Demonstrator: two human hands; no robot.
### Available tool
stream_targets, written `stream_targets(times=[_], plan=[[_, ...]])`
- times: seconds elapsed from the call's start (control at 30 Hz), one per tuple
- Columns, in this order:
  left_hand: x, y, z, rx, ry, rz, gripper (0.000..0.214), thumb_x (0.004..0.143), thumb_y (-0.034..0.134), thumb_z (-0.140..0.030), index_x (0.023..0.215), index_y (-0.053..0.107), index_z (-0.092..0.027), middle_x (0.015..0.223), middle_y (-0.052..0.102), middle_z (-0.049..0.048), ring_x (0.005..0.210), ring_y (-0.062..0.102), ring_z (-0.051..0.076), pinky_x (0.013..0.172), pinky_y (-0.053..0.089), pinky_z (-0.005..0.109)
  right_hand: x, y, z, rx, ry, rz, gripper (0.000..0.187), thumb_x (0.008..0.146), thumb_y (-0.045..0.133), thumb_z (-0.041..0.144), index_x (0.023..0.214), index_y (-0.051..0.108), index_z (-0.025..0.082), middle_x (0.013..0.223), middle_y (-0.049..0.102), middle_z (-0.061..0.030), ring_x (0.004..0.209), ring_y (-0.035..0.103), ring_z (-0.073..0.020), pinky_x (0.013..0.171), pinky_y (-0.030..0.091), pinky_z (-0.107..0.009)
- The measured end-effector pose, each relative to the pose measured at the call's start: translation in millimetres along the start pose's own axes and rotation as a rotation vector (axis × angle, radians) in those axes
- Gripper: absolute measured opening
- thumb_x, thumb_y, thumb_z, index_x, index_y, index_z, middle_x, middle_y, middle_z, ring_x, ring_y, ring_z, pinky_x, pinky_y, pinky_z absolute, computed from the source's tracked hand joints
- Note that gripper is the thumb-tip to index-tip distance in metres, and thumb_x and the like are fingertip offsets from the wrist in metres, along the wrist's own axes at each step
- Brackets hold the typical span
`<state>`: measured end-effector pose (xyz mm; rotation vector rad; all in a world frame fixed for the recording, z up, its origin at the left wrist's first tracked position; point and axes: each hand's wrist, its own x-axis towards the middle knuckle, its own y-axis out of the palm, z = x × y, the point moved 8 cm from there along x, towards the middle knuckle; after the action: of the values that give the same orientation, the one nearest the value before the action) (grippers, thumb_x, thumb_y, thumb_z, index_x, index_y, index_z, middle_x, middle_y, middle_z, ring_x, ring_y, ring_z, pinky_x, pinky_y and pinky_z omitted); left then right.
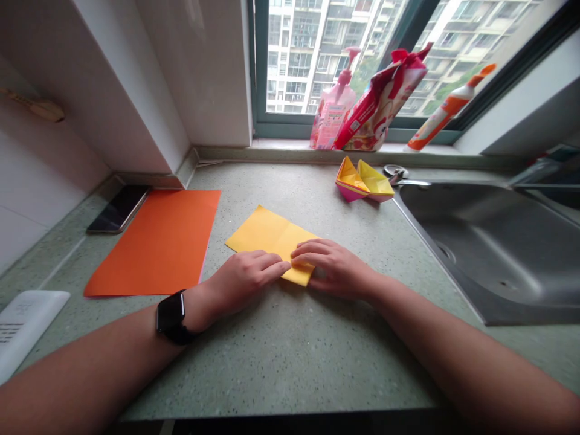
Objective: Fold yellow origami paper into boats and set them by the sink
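Note:
A folded sheet of yellow origami paper [267,238] lies flat on the speckled green countertop [281,362], with a crease across it. My left hand [244,278] comes in from the left, its fingertips pressing on the paper's near part. My right hand [333,269] rests on the paper's right end, fingers together and almost meeting the left fingertips. Both hands hide the lower part of the sheet. A black watch [171,316] sits on my left wrist.
A flat orange paper sheet [154,241] and a black phone [118,208] lie left. A yellow-and-pink paper boat [362,181] stands near a steel sink [480,241]. A pink pump bottle [333,106], red packet [383,103] and tube [446,109] line the windowsill.

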<state>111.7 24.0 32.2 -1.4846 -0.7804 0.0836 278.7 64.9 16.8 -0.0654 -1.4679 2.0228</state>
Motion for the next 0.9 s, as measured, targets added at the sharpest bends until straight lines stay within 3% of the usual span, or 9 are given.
stream_targets(times=[0.1,0.27,0.4,0.5,0.7,0.9], plan=[[0,-3.2,8,-0.056,-0.054,-0.061,0.027,0.111,0.049,-0.012,0.131,0.066,-0.017,0.11,0.079,0.0089,0.095,0.075,0.021,0.081,0.062,0.033,1,-2,-4,-0.011,0.02,-0.03,0.03,0.095,0.067,0.011,0.118,0.076,0.027,0.122,0.081,-0.006,0.114,0.077,-0.0221,0.101,0.063,-0.043],[-3,-5.8,18,-0.125,-0.133,-0.046,0.017,0.109,0.062,-0.026,0.12,0.07,-0.016,0.115,0.078,0.0118,0.107,0.075,0.028,0.093,0.063,0.043,2,-15,-5,0.012,-0.001,-0.09,0.022,0.1,0.062,0.012,0.111,0.076,0.026,0.111,0.082,-0.0053,0.101,0.078,-0.0195,0.09,0.065,-0.037],[-5,-2.6,22,-0.204,-0.156,0.026,0.027,0.103,0.075,-0.034,0.124,0.07,-0.017,0.125,0.078,0.0123,0.117,0.074,0.029,0.098,0.063,0.044,2,-24,0,0.09,-0.037,-0.113,0.018,0.103,0.062,0.017,0.11,0.075,0.027,0.11,0.082,-0.0045,0.103,0.078,-0.0197,0.093,0.065,-0.039],[-6,-0.8,22,-0.241,-0.134,0.053,0.021,0.103,0.074,-0.028,0.121,0.073,-0.02,0.129,0.078,0.011,0.119,0.075,0.028,0.101,0.063,0.043,1,-33,4,0.131,-0.047,-0.153,0.018,0.103,0.06,0.017,0.109,0.075,0.027,0.107,0.082,-0.0049,0.102,0.077,-0.0208,0.094,0.064,-0.041],[-6,0.4,18,-0.284,-0.074,0.027,0.016,0.108,0.068,-0.025,0.119,0.078,-0.022,0.13,0.08,0.0096,0.12,0.076,0.024,0.108,0.062,0.043,1,-42,12,0.103,-0.074,-0.193,0.026,0.098,0.057,0.013,0.11,0.074,0.029,0.103,0.079,-0.0033,0.1,0.076,-0.0223,0.095,0.061,-0.044],[-6,1.2,17,-0.272,-0.066,-0.021,0.014,0.109,0.069,-0.03,0.108,0.081,-0.022,0.122,0.083,0.0079,0.111,0.078,0.023,0.099,0.064,0.039,2,-43,18,0.049,-0.073,-0.255,0.02,0.099,0.061,0.018,0.109,0.071,0.032,0.097,0.077,-0.0013,0.092,0.074,-0.0228,0.102,0.057,-0.049]])
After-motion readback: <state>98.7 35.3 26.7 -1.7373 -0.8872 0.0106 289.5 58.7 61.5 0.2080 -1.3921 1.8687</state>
